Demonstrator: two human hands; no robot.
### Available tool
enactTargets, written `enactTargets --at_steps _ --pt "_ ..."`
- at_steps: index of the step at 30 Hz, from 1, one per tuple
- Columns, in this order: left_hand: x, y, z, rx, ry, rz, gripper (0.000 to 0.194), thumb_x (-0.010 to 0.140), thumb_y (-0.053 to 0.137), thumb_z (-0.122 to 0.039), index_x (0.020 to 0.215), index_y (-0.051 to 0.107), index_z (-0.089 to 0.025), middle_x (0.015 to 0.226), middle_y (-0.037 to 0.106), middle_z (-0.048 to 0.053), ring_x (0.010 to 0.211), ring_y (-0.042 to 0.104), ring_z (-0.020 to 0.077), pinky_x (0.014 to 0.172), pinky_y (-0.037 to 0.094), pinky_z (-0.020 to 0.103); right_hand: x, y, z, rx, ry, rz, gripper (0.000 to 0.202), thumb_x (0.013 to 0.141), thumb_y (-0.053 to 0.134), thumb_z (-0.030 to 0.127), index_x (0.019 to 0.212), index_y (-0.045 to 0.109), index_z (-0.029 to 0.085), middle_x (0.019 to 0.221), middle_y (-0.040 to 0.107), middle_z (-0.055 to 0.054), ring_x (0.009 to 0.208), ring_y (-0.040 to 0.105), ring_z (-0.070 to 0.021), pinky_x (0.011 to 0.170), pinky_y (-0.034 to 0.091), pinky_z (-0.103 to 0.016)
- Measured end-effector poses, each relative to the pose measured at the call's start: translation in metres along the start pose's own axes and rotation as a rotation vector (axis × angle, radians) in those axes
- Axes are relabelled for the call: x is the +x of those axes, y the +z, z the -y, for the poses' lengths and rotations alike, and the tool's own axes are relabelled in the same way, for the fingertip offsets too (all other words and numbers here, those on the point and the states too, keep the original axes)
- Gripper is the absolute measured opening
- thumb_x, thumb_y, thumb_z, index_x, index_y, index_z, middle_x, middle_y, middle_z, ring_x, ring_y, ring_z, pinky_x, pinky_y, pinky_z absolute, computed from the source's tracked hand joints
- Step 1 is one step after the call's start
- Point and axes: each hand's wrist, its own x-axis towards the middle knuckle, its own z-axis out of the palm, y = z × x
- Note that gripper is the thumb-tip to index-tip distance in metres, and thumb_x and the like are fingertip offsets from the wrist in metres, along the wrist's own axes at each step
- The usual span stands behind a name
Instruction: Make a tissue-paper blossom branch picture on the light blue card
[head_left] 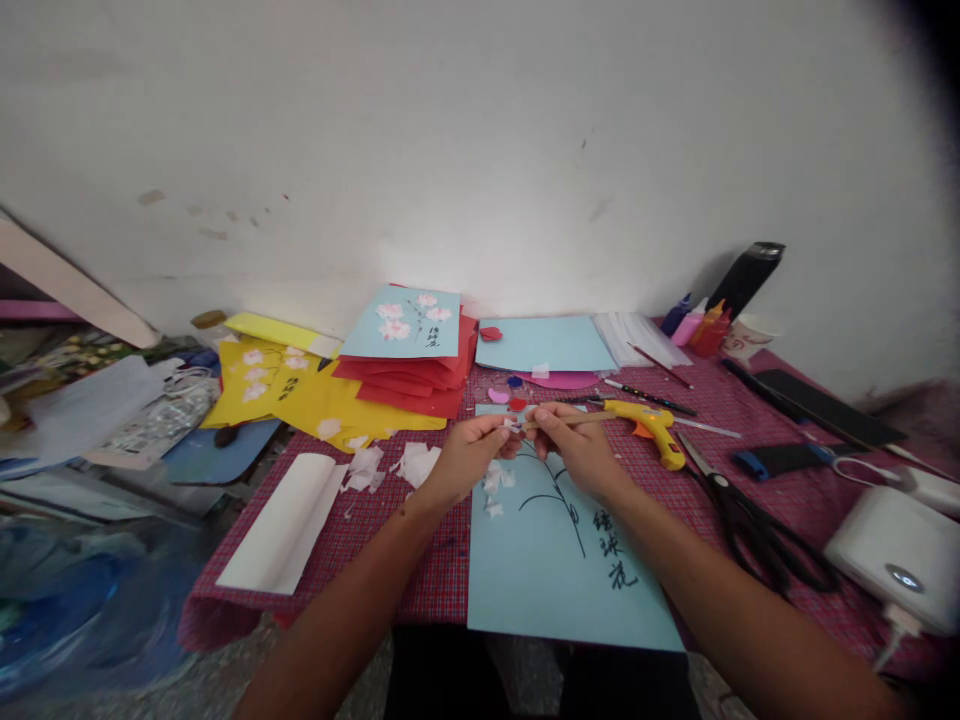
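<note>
Above the top of a light blue sheet (540, 590), my two hands meet. My left hand (476, 450) is closed, pinching a small scrap of white paper (512, 425) at its fingertips. In my right hand (574, 445) is a thin light-brown stick (592, 416), its tip at the paper scrap; its exact kind is hard to make out. Dark drawn branches (559, 490) and black handwritten characters (613, 550) mark the sheet. Small white paper petals (495, 480) lie on it beside my left hand. Torn white paper (416, 465) lies to the left.
A yellow glue gun (656, 428) and black scissors (750, 520) lie right, near a white box-shaped device (904, 550). Paint bottles (709, 330) and a black flask (750, 275) stand behind. Folded white paper (281, 525), red sheets (420, 375) and a blue flower card (409, 322) are left.
</note>
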Motion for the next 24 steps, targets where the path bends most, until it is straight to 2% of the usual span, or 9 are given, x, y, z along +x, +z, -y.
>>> enactTargets --at_steps 4,11,14,18,21,24 --pt "-0.0014 0.0010 -0.0023 0.055 0.012 0.048 0.031 0.083 0.066 -0.036 0.102 0.071 -0.012 0.088 0.069 0.008 0.077 0.061 0.0139 0.075 0.050 0.028 0.0002 -0.0002 -0.0002 0.054 0.017 0.044 0.028 0.090 0.058 0.045 0.083 0.062 0.018 0.073 0.065 -0.002 0.051 0.054 -0.0106 0.047 0.040 -0.023" --pt "-0.0005 -0.0004 -0.0010 0.008 -0.004 0.039 0.032 0.083 0.066 -0.038 0.100 0.071 -0.011 0.087 0.069 0.009 0.076 0.061 0.0145 0.074 0.051 0.030 0.0007 -0.0028 -0.0015 0.238 0.073 0.109 0.022 0.084 0.067 0.034 0.100 0.065 0.019 0.080 0.068 -0.003 0.052 0.057 -0.0116 0.050 0.045 -0.025" --pt "-0.0010 -0.0006 -0.0010 0.011 -0.006 0.065 0.033 0.083 0.066 -0.038 0.101 0.071 -0.011 0.090 0.070 0.009 0.076 0.062 0.0144 0.075 0.051 0.030 0.0013 -0.0019 -0.0001 0.124 0.023 0.076 0.018 0.084 0.067 0.034 0.090 0.067 0.018 0.076 0.067 -0.003 0.051 0.056 -0.0109 0.049 0.043 -0.025" --pt "-0.0019 -0.0003 -0.0003 0.085 0.007 0.093 0.035 0.084 0.064 -0.038 0.106 0.070 -0.012 0.093 0.070 0.010 0.080 0.062 0.0156 0.076 0.052 0.031 0.0004 0.0015 0.0014 -0.024 -0.040 0.006 0.025 0.087 0.064 0.037 0.072 0.066 0.016 0.067 0.062 -0.002 0.049 0.053 -0.0096 0.047 0.039 -0.024" --pt "-0.0021 -0.0004 0.0000 0.150 0.031 0.132 0.035 0.086 0.061 -0.037 0.109 0.069 -0.012 0.094 0.070 0.011 0.081 0.062 0.0160 0.076 0.052 0.031 -0.0012 0.0025 0.0000 0.050 -0.015 -0.021 0.019 0.087 0.064 0.035 0.083 0.068 0.017 0.066 0.061 0.000 0.048 0.052 -0.0097 0.046 0.039 -0.024" --pt "-0.0025 -0.0004 -0.0017 0.168 0.056 0.156 0.033 0.089 0.058 -0.037 0.109 0.069 -0.013 0.094 0.069 0.010 0.080 0.062 0.0153 0.075 0.052 0.030 -0.0020 0.0016 -0.0026 0.197 0.038 0.013 0.018 0.085 0.066 0.032 0.095 0.066 0.018 0.069 0.063 0.000 0.047 0.054 -0.0104 0.046 0.040 -0.024"
